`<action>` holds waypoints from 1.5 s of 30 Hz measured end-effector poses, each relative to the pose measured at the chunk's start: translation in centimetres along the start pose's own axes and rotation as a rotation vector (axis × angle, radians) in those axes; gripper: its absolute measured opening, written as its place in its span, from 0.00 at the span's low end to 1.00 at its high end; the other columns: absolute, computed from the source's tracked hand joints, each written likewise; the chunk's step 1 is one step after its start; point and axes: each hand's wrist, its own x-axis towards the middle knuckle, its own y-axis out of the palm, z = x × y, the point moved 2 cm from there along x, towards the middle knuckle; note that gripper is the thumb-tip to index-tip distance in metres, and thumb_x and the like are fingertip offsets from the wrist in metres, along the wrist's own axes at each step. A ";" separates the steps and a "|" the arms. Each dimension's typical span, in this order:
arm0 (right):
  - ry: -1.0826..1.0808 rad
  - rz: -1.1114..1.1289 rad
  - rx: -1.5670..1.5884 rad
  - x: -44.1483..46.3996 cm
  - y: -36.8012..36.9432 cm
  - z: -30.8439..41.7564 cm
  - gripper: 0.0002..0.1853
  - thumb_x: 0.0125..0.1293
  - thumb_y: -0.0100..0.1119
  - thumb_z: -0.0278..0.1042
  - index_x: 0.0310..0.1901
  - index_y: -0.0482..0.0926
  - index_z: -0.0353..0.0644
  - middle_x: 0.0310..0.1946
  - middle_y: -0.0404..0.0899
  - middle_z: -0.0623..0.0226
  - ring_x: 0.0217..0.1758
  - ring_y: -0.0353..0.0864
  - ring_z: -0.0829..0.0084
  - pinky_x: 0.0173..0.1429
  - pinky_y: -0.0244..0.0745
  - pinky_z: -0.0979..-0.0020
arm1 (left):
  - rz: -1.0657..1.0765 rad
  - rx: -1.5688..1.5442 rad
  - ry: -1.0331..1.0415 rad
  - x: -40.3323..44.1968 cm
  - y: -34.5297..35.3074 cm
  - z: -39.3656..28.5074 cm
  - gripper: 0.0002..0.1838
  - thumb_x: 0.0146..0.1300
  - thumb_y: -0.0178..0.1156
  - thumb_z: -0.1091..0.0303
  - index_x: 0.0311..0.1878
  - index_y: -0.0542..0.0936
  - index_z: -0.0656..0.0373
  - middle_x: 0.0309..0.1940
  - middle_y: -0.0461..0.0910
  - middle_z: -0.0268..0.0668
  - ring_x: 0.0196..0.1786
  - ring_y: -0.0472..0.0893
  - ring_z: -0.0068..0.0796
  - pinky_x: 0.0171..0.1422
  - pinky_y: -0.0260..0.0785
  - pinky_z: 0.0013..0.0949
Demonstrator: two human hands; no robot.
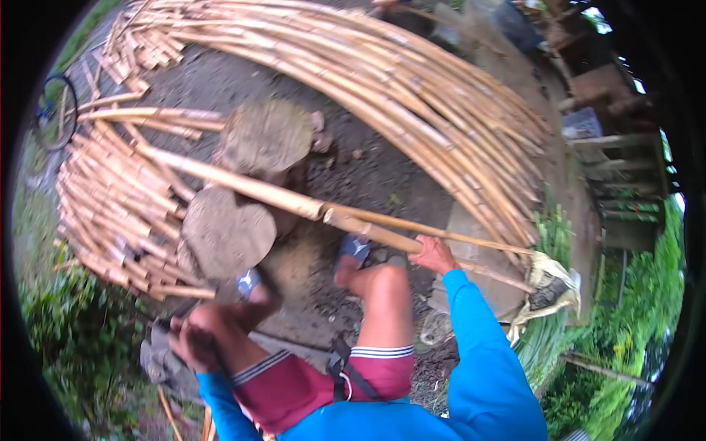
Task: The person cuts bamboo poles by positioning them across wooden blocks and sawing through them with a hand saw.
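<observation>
My right hand [434, 255] is closed around a bamboo pole [375, 234] that slants across in front of my knees. The pole's near left end meets the end of another long bamboo pole [243, 187], which lies across the space between two upright wooden stumps. Behind my right hand runs a thinner bamboo strip [471, 237]. Beside my other knee, my left hand [193, 345] is curled and slightly blurred; what it holds, if anything, is hidden. The cut stump [228, 231] stands nearer to me, and the second stump [267, 136] behind it.
Long bamboo poles [412, 95] lie in a wide pile across the back and right. Shorter cut pieces [121, 209] are heaped at left. A pale sack [548, 283] sits at the right, near a wooden structure [621, 184]. A wheel [59, 110] shows at far left.
</observation>
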 end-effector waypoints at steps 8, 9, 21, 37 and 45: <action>0.102 0.028 -0.132 -4.4 -3.0 3.1 0.23 0.47 0.65 0.53 0.36 0.86 0.40 0.37 0.84 0.42 0.44 0.85 0.43 0.52 0.80 0.50 | 0.000 -0.092 0.082 1.4 1.5 1.2 0.08 0.66 0.58 0.67 0.34 0.68 0.50 0.17 0.62 0.23 0.16 0.61 0.13 0.18 0.53 0.20; 0.097 0.076 -0.115 -4.6 -4.0 5.1 0.23 0.47 0.64 0.52 0.35 0.86 0.37 0.36 0.84 0.42 0.42 0.85 0.44 0.50 0.81 0.51 | -0.018 -0.078 0.059 1.5 1.5 1.1 0.09 0.66 0.58 0.68 0.32 0.67 0.50 0.17 0.63 0.23 0.16 0.62 0.13 0.18 0.54 0.21; -0.017 0.769 0.539 -13.3 -12.5 13.0 0.18 0.59 0.61 0.49 0.23 0.77 0.42 0.12 0.70 0.69 0.16 0.70 0.79 0.20 0.60 0.71 | 0.094 -0.344 0.043 3.0 -1.9 3.2 0.12 0.66 0.59 0.69 0.49 0.68 0.50 0.19 0.64 0.26 0.17 0.62 0.15 0.18 0.57 0.21; -0.499 0.860 1.021 0.0 -5.8 47.1 0.43 0.40 0.78 0.65 0.55 0.78 0.45 0.30 0.76 0.65 0.23 0.77 0.71 0.30 0.74 0.65 | 0.030 -0.227 0.062 1.7 2.1 1.3 0.11 0.65 0.60 0.70 0.39 0.66 0.52 0.17 0.62 0.24 0.16 0.61 0.15 0.17 0.56 0.22; -0.584 0.497 0.984 0.1 -8.5 31.9 0.48 0.61 0.42 0.82 0.64 0.74 0.43 0.62 0.73 0.57 0.64 0.70 0.58 0.63 0.71 0.54 | -0.022 -0.258 0.075 2.1 0.7 1.3 0.14 0.63 0.62 0.68 0.48 0.68 0.52 0.19 0.64 0.27 0.18 0.64 0.19 0.21 0.60 0.26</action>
